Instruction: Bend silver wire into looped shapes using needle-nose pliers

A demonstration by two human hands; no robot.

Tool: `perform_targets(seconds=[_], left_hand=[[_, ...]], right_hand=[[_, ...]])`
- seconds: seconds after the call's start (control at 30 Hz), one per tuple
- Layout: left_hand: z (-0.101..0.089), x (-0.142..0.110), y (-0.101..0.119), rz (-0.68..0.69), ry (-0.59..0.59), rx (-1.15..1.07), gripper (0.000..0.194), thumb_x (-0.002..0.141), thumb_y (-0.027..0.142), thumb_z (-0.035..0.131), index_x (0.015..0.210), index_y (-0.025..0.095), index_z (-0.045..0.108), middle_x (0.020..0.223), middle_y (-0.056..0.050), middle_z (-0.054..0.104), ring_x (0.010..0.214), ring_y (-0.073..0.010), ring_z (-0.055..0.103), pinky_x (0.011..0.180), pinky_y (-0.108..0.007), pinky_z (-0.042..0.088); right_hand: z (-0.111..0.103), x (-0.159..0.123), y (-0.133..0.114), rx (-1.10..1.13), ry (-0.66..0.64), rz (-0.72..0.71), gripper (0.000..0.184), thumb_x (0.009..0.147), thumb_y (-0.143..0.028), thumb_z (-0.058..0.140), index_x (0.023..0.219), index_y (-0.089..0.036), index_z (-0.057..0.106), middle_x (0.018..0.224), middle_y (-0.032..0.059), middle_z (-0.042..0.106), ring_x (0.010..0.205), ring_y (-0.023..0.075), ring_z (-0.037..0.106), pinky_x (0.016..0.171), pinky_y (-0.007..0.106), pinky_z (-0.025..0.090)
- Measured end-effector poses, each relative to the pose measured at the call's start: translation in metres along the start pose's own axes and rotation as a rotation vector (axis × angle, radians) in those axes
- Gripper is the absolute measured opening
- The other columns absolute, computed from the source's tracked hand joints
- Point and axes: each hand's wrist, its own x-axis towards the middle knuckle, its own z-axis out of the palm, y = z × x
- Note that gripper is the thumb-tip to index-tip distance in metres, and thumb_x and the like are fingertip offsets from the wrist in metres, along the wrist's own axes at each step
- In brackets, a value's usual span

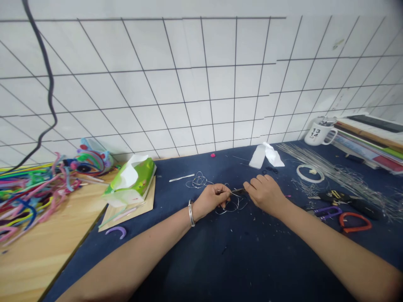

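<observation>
My left hand [214, 196] is closed in a pinch on a thin silver wire [232, 206], which bends into loose loops below and right of the fingers. A silver bangle [191, 213] circles that wrist. My right hand [263, 193] wraps around dark pliers [238, 191]; their narrow tip points left and meets the wire near my left fingertips. The fist hides the pliers' handles. Just beyond my left hand lies a loose coil of wire [199, 180], with a short bundle of straight wires [181, 178] to its left.
Green tissue pack [134, 176] and coloured pipe cleaners [34, 193] lie left. Right are a white ring spool [310, 173], long wires [327, 167], purple-handled scissors [327, 212], an orange-red handle [355, 222] and a white mug [320, 131]. White paper [273, 155] lies near the tiled wall.
</observation>
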Motion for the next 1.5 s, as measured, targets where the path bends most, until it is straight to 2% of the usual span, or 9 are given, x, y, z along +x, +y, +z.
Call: perform_targets(seconds=[0.2, 0.6, 1.13, 1.5], left_hand=[[-0.0008, 0.0002, -0.0003, -0.009, -0.027, -0.017, 0.019, 0.077, 0.031, 0.052, 0.079, 0.012, 0.057, 0.068, -0.002, 0.060, 0.048, -0.0048, 0.051, 0.045, -0.016, 0.036], [-0.0013, 0.0009, -0.0001, -0.003, -0.073, -0.091, 0.022, 0.078, 0.034, 0.052, 0.081, 0.012, 0.056, 0.070, -0.002, 0.059, 0.049, -0.0045, 0.051, 0.045, -0.016, 0.036], [0.0021, 0.0005, -0.0015, 0.032, -0.016, -0.090, 0.019, 0.078, 0.031, 0.053, 0.079, 0.012, 0.055, 0.068, 0.000, 0.056, 0.049, -0.0044, 0.049, 0.046, -0.016, 0.034], [0.0062, 0.0008, -0.0019, 0.046, 0.054, -0.106, 0.020, 0.077, 0.032, 0.054, 0.078, 0.013, 0.055, 0.068, -0.001, 0.058, 0.049, -0.0053, 0.050, 0.045, -0.017, 0.037]], right_hand=[[-0.0021, 0.0006, -0.0001, -0.020, -0.031, -0.031, 0.023, 0.084, -0.015, 0.039, 0.097, -0.015, 0.059, 0.068, 0.0056, 0.049, 0.069, 0.0164, 0.035, 0.063, 0.032, 0.022], [0.0010, -0.0001, 0.0000, 0.002, -0.008, -0.021, 0.023, 0.082, -0.013, 0.040, 0.094, -0.015, 0.060, 0.067, 0.0050, 0.050, 0.068, 0.0157, 0.036, 0.061, 0.031, 0.021], [0.0009, 0.0003, -0.0019, 0.016, -0.046, 0.015, 0.024, 0.080, -0.010, 0.041, 0.095, -0.015, 0.059, 0.069, 0.0058, 0.050, 0.069, 0.0161, 0.036, 0.062, 0.031, 0.021], [0.0019, 0.0008, -0.0037, -0.009, -0.071, 0.061, 0.024, 0.084, -0.015, 0.038, 0.096, -0.016, 0.059, 0.069, 0.0056, 0.049, 0.071, 0.0168, 0.036, 0.064, 0.031, 0.021]])
